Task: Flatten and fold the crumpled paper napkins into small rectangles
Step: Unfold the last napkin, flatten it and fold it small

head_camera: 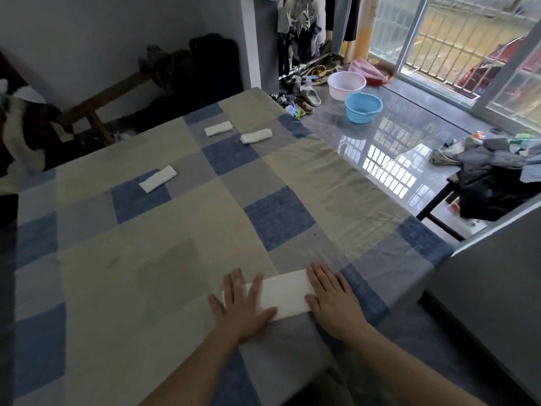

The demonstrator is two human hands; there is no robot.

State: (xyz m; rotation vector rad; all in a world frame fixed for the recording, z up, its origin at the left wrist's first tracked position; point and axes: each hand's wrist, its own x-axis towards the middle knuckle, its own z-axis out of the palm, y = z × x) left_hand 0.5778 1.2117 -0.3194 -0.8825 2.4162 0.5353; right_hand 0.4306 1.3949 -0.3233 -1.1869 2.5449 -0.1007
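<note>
I am pressing the white, half-folded paper napkin [278, 297] flat on the checked bed sheet [175, 259], left hand [244, 306] and right hand [333, 303] spread wide at its ends, probably readying another fold.

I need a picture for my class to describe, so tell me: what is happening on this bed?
A person presses a white paper napkin flat on the blue and beige checked bedsheet, left hand on one end, right hand on the other, fingers straight. Three small folded white napkins lie farther away on the sheet.
</note>
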